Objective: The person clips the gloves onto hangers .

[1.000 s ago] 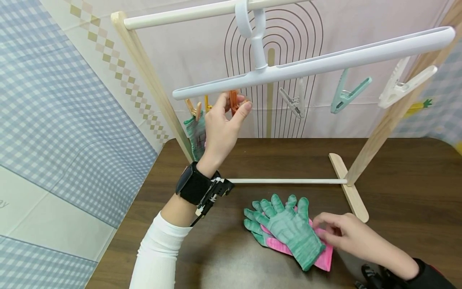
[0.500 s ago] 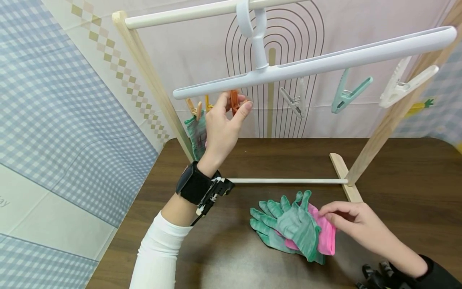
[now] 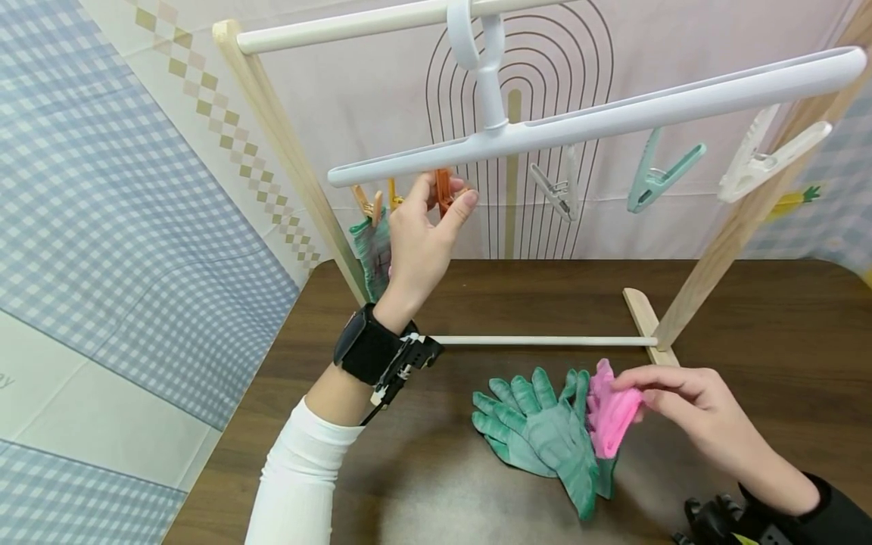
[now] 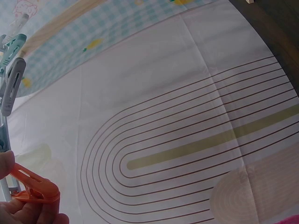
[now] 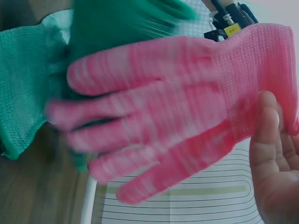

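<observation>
My left hand [image 3: 422,238] pinches an orange clothespin [image 3: 443,191] that hangs under the left part of the white hanger [image 3: 531,136]. In the left wrist view, thumb and fingers grip the two arms of the orange clothespin [image 4: 39,186]. My right hand [image 3: 708,420] holds a pink glove [image 3: 613,412] by its cuff, thumb on one side. The right wrist view shows the pink glove [image 5: 163,98] spread out, its fingers pointing left. Green gloves [image 3: 545,431] lie on the table beside and partly under it.
Another green glove [image 3: 373,253] hangs from a tan clothespin [image 3: 368,204] at the hanger's left end. Grey [image 3: 557,189], mint [image 3: 657,178] and white [image 3: 770,155] clothespins dangle on the right. A wooden rack [image 3: 708,257] with a lower white bar [image 3: 545,341] stands on the brown table [image 3: 770,333].
My right hand has drawn the pink glove out from under the top green glove, raising it up and rightward. The left hand has stayed on the orange clothespin.
</observation>
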The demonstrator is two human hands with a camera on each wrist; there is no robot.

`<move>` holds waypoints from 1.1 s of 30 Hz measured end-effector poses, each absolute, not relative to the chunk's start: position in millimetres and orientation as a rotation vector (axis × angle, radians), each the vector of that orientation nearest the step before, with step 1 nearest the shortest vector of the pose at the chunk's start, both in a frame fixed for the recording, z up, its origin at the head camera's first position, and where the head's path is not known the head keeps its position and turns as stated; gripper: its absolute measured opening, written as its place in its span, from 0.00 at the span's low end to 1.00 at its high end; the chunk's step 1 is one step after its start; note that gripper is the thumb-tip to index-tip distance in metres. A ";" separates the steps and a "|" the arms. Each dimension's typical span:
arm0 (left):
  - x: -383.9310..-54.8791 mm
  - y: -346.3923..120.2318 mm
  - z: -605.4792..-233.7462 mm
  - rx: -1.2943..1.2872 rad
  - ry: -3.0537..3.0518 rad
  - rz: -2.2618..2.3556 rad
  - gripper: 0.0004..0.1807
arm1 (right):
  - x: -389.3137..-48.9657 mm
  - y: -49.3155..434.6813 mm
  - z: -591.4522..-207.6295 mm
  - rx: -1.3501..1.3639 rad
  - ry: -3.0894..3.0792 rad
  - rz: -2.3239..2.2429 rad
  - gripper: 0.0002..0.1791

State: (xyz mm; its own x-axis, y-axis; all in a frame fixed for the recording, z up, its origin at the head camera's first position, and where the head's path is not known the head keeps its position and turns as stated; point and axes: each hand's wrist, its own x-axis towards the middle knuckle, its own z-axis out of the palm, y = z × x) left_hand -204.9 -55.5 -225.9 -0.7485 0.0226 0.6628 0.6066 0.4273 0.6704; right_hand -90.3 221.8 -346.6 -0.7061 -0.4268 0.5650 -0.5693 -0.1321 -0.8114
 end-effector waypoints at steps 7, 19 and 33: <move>-204.1 -55.2 -225.8 -0.536 -2.098 -1.291 0.15 | -89.9 220.4 -342.6 1.164 -1.884 2.065 0.22; -202.4 -54.8 -224.2 -0.530 -2.107 -1.302 0.15 | -88.4 214.5 -339.3 0.854 -2.096 1.890 0.15; -202.5 -55.4 -225.1 -0.528 -2.107 -1.330 0.15 | -94.3 199.1 -340.1 0.551 -2.209 1.488 0.11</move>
